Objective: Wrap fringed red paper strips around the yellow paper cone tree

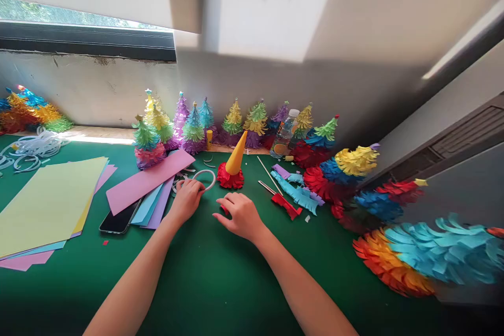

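Note:
My left hand point(188, 198) is closed on the near left side of a thin white ring, which looks like a roll of tape point(213, 181). My right hand point(239, 216) hovers low over the green table with thumb and forefinger apart. A bit of red paper point(224, 210) shows beside its fingers; whether they touch it I cannot tell. Just beyond both hands stands a yellow paper cone point(236, 156), tilted slightly right, with a fringe of red paper point(230, 176) around its base.
Pastel paper sheets point(51, 199) lie at left. Pink strips point(149, 181) partly cover a phone point(118, 220). Fringed blue strips point(297, 194), a red strip point(286, 206) and a thin stick point(270, 175) lie right. Fringed paper trees point(232, 121) and a bottle point(284, 134) line the back.

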A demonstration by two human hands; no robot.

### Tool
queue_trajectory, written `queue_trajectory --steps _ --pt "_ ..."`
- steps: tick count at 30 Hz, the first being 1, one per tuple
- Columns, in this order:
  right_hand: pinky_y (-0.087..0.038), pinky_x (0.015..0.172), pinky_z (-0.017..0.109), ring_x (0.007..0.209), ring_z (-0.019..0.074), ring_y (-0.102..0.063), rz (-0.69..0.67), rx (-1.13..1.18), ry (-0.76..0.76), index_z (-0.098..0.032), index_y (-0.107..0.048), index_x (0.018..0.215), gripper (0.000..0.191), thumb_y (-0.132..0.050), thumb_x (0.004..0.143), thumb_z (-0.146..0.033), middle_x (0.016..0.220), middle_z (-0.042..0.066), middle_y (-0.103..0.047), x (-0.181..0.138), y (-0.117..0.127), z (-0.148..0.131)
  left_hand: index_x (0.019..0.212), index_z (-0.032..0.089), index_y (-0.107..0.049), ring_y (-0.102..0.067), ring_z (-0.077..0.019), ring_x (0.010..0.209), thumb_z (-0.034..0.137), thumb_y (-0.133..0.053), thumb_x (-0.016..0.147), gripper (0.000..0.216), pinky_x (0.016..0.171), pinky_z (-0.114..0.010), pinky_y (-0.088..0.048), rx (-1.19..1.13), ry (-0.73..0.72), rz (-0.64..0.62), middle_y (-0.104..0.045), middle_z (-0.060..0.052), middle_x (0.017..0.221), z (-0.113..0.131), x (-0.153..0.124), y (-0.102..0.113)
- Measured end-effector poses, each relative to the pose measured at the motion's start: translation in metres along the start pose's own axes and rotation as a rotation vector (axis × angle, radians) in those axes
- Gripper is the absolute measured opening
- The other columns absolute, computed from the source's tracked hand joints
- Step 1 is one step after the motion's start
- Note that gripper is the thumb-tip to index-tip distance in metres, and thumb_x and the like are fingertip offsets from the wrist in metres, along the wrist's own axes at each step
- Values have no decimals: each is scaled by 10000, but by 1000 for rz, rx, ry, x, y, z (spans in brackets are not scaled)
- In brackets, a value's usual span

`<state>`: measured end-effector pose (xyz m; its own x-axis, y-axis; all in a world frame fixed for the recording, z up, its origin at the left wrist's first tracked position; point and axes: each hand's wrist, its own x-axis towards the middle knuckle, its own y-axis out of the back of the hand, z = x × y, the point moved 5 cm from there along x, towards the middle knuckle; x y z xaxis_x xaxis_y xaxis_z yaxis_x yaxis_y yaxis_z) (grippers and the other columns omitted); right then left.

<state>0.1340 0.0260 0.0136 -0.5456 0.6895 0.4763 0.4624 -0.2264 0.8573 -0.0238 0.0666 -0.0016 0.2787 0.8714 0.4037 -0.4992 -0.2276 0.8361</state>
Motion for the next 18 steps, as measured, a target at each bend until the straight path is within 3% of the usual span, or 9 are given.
queue_trajectory --steps 6,13,18 --pt "-523 736 300 785 169 -636 320 434 -238 -210 -586 988 143 -512 867 -228 901 52 -641 0 20 16 921 190 -521 -586 -180 830 203 -414 889 112 831 -368 -354 -223 56 41 -654 -28 862 22 -2 6" --pt "-570 780 316 896 182 -649 415 793 -341 -247 -608 1035 206 -564 835 -228 1041 57 -617 0 18 12 947 185 -545 -577 -166 794 221 -445 888 122 775 -325 -431 -313 -142 162 -665 -39 865 54 -8 9" --pt "-571 784 332 935 201 -631 443 927 -393 -239 -654 938 139 -589 814 -243 1015 53 -624 1 20 18 1153 178 -491 -578 -170 875 148 -423 880 282 781 -315 -456 -396 -266 88 -642 -76 981 64 -12 11"
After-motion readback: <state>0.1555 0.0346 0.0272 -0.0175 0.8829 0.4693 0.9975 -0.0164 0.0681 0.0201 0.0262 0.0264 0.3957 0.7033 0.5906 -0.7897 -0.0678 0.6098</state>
